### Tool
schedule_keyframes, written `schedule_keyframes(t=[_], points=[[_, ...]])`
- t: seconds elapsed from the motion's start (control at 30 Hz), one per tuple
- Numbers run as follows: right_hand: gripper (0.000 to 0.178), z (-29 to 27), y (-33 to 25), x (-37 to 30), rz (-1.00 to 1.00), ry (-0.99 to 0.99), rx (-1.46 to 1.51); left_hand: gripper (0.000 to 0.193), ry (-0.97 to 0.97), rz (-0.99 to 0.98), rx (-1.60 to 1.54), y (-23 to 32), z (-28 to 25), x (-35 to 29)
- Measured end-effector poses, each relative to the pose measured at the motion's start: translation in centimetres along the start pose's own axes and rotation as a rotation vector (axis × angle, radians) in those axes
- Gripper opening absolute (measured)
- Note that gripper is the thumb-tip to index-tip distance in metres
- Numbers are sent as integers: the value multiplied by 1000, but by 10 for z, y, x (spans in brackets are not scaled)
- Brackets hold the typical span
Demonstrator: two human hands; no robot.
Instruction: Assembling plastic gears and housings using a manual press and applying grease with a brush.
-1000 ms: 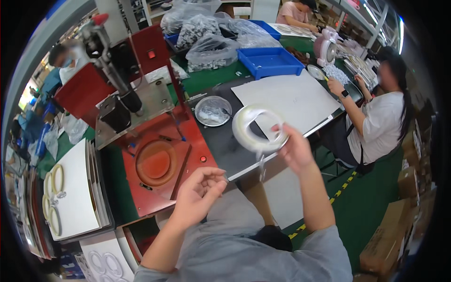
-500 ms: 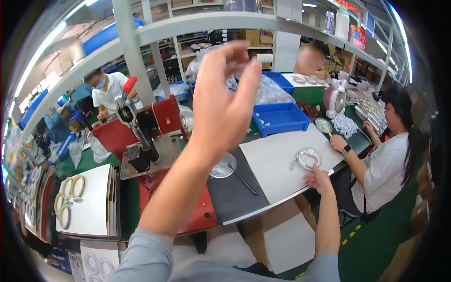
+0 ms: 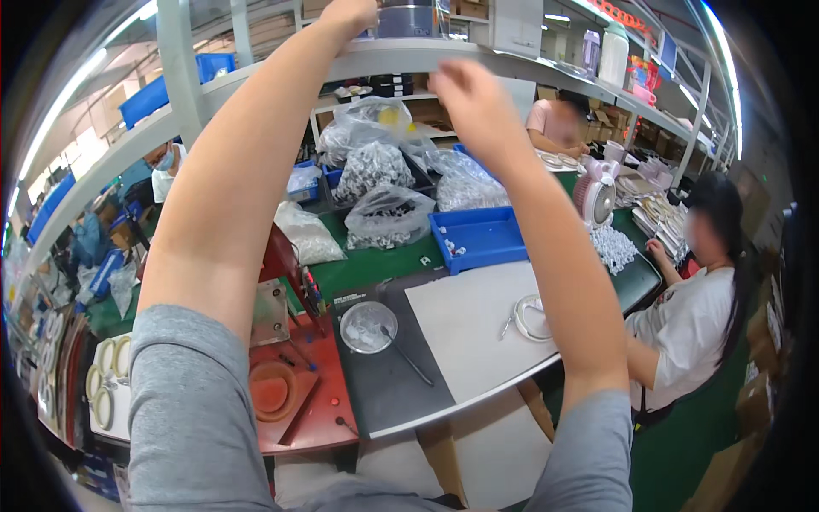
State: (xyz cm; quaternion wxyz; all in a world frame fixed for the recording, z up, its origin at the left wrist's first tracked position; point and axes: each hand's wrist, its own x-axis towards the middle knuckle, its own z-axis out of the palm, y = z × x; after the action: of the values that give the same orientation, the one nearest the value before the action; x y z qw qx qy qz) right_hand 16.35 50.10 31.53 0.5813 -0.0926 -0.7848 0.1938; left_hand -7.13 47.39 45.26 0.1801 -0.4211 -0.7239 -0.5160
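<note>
Lifted higher, toward twelve o'clock, are the left hand [image 3: 351, 14], grip hidden beside the dark tin [image 3: 406, 20], and right hand [image 3: 471, 96], half curled, hold unclear; the tin is best not bumped.

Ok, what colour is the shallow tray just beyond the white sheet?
The tray is blue; it shows in the head view.
</note>
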Motion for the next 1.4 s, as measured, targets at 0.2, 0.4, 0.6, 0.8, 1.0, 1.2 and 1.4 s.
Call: schedule_keyframes(t=[0.2,0.4,0.6,0.8,1.0,1.2,1.4], points=[[35,56,18,187,207,17,-352,45,-226,-105,-218,-4,-13,33],[18,22,67,192,446,-188,-125,47,12,-175,-213,42,53,-4],[47,37,-22,155,319,-174,-42,38,222,205,-322,-15,20,23],[62,-7,-57,107,152,-27,11,36,332,105,-988,45,-10,-87],[73,-42,-150,-47,-25,10,165,46,45,47,-1780,44,-46,-241],[86,-12,-182,-227,-58,61,-33,70,-309,-326,-1902,-10,-92,-396],[92,5,-229,-366,57,-181,93,89,-458,-655,-2366,-95,-140,-521]])
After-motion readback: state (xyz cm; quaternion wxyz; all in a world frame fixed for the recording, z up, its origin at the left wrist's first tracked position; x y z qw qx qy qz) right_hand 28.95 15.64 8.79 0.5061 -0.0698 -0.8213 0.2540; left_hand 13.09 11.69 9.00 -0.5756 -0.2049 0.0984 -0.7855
